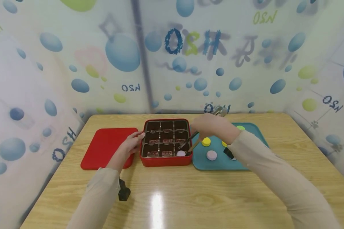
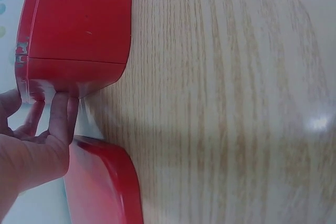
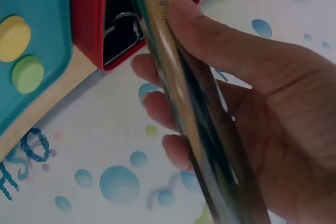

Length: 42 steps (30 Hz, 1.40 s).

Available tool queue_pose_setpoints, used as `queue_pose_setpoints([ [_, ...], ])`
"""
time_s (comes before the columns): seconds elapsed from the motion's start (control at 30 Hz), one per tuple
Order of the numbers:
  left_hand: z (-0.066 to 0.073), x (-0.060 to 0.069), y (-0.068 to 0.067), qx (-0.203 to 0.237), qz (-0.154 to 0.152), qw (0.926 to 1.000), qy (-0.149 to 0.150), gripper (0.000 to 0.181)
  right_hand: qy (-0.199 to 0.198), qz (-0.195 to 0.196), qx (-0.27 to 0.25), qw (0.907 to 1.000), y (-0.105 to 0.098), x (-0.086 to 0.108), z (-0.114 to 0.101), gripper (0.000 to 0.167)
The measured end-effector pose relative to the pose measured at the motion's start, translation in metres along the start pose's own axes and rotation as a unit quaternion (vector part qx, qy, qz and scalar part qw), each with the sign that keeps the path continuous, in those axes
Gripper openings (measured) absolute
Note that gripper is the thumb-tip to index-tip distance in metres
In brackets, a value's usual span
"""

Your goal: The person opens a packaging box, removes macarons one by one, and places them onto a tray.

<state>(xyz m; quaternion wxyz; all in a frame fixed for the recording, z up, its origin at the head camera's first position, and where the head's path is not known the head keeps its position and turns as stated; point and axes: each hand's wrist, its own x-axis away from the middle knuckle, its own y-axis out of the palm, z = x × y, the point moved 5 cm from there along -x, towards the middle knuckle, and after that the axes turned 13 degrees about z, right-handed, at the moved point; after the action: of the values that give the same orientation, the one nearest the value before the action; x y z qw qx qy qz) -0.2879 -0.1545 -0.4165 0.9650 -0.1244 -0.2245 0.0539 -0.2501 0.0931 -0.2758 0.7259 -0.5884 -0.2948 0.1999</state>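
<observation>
My left hand [image 1: 132, 142] touches the outer left wall of a red box [image 1: 166, 161] with its fingertips, seen closer in the left wrist view. The box has a dark divided insert [image 1: 167, 125] with several compartments. My right hand [image 1: 208, 125] grips metal tongs [image 3: 184, 93], their arms slanting down into the box's front right compartment. A lilac macaron [image 1: 181, 153] lies in that compartment at the tong tips; whether they pinch it I cannot tell. On the teal tray [image 1: 218, 166] sit another lilac macaron [image 1: 211, 155], a yellow macaron [image 3: 14, 39] and a green macaron [image 3: 28, 74].
A flat red lid [image 1: 110, 146] lies left of the box. The teal tray stands close against the box's right side, partly covered by my right forearm. The wooden table [image 1: 189, 197] meets a patterned curtain [image 1: 172, 79] behind.
</observation>
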Motion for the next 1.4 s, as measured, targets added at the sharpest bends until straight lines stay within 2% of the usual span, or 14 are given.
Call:
queue_pose_setpoints([
  [0.1,0.0,0.0,0.0,0.0,0.003,1.0,-0.003,0.055,0.005,-0.025,0.003,0.9997,0.002,-0.005,-0.005,0.031],
  [0.23,-0.002,-0.002,0.003,0.0,0.003,1.0,-0.001,0.055,-0.012,-0.039,0.006,0.9992,0.007,-0.008,-0.008,0.031],
  [0.5,-0.002,-0.001,0.004,0.004,0.003,1.0,0.004,0.055,-0.043,-0.004,0.012,0.999,0.008,-0.004,-0.01,0.027],
  [0.73,0.0,0.001,0.002,0.009,0.004,0.9999,0.007,0.054,-0.054,0.036,-0.031,0.9974,0.003,0.004,-0.002,0.021],
  [1.03,0.002,0.0,-0.001,0.006,0.001,1.0,0.006,0.055,-0.03,0.084,-0.058,0.9944,-0.013,0.028,0.017,0.021],
  [1.2,0.001,-0.001,-0.001,0.001,-0.001,1.0,0.002,0.056,0.003,0.092,-0.085,0.9921,-0.019,0.043,0.031,0.028],
  [1.4,-0.001,-0.003,0.0,0.008,0.0,1.0,-0.007,0.056,0.032,0.088,-0.095,0.9911,-0.014,0.064,0.048,0.03],
])
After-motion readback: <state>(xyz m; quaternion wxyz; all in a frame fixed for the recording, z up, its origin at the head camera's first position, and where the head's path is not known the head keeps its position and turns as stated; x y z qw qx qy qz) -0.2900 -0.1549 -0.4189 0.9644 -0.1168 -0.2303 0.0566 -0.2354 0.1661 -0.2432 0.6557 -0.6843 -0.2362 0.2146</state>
